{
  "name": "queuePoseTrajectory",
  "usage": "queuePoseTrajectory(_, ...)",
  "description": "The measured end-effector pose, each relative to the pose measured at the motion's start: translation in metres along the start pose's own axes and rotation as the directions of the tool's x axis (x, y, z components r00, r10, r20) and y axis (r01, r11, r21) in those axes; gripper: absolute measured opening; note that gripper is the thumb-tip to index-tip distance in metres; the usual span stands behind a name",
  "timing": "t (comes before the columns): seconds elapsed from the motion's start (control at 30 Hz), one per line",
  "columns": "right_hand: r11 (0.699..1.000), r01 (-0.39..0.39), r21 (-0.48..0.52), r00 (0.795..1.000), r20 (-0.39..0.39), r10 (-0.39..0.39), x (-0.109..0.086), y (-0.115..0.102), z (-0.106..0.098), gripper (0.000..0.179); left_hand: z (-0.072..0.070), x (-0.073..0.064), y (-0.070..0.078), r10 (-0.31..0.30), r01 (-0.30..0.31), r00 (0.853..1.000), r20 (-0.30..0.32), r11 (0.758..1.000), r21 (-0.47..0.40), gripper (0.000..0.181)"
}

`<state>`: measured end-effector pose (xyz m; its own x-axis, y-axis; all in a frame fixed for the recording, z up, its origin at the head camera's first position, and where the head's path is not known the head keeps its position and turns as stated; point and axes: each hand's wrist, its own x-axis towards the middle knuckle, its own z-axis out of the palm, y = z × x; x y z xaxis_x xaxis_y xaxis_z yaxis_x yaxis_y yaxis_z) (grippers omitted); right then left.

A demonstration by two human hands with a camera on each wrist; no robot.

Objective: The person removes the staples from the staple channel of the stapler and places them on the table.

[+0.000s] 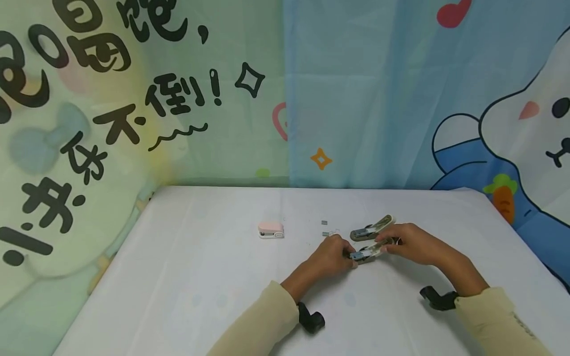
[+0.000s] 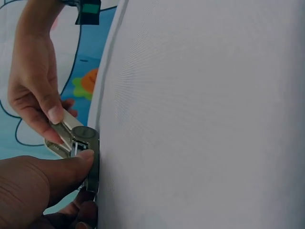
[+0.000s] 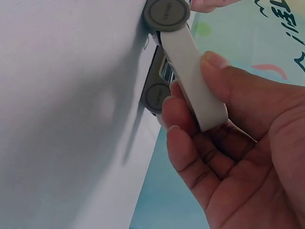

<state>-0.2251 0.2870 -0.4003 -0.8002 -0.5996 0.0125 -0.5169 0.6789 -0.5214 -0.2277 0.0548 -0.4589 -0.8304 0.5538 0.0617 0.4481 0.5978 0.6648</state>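
Note:
Above the white table, my left hand (image 1: 330,257) grips the base end of an opened stapler (image 1: 366,253), grey and whitish. Its thumb presses along the metal staple channel in the left wrist view. My right hand (image 1: 417,242) pinches the swung-back white cover (image 3: 193,76) of that stapler between thumb and fingers. A round grey pivot cap (image 3: 167,12) with lettering shows at the cover's other end. Just behind lies a second opened stapler (image 1: 366,232) of the same kind, partly hidden by my right hand in the right wrist view.
A small pink stapler (image 1: 270,230) stands left of my hands. Small grey staple strips (image 1: 324,222) lie behind my left hand. The white table (image 1: 213,277) reaches back to a printed cloth backdrop (image 1: 356,99). Black wrist mounts (image 1: 310,319) stick out from both sleeves.

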Motion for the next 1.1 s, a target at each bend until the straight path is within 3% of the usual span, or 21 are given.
queuePoseTrajectory(0.37,1.0,0.01,-0.009,1.0,0.004,-0.01,0.003,-0.002,-0.004,0.022,-0.002,0.0,0.002,-0.02,0.02,1.0,-0.019,1.0,-0.005,0.019)
queuePoseTrajectory(0.63,0.999,-0.007,-0.047,0.997,0.074,0.011,0.011,-0.013,-0.008,0.021,-0.003,-0.003,0.001,-0.018,0.018,1.0,-0.013,1.0,-0.012,0.02)
queuePoseTrajectory(0.87,0.995,-0.052,-0.084,0.992,0.109,0.061,0.017,-0.026,-0.012,0.02,-0.002,-0.004,0.001,-0.041,0.042,0.998,-0.046,0.999,0.021,0.02)
queuePoseTrajectory(1.0,0.998,-0.024,-0.05,0.998,0.051,0.027,0.02,-0.031,-0.013,0.027,-0.007,-0.009,0.003,-0.056,0.059,0.995,-0.077,0.998,0.034,0.022)
queuePoseTrajectory(1.1,0.998,0.026,-0.06,0.999,-0.035,-0.028,0.025,-0.036,-0.013,0.032,-0.017,-0.013,0.001,-0.069,0.072,0.989,-0.128,0.997,0.016,0.023)
